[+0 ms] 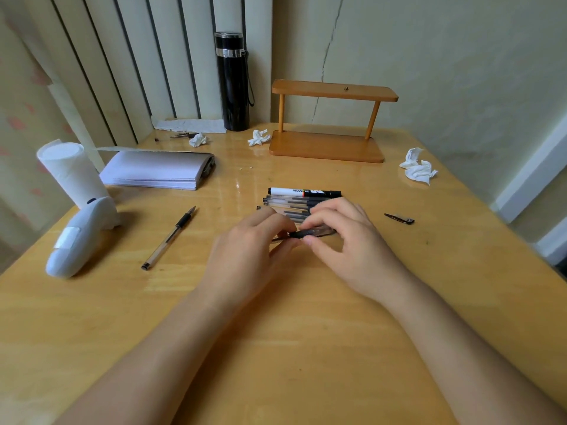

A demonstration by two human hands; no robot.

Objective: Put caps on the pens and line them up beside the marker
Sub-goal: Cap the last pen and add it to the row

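My left hand (254,240) and right hand (346,240) pinch one pen (302,234) between them mid-tabletop, a cap (322,231) seemingly going on. Just beyond lie capped pens (288,204) in a row touching the marker (303,192). An uncapped pen (168,237) lies toward the left edge

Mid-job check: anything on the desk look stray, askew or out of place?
Yes. One uncapped pen lies diagonally at the left, apart from the row of pens beside the marker. A loose cap sits alone at the right. Crumpled tissues litter the far side. Both hands are capping another pen.
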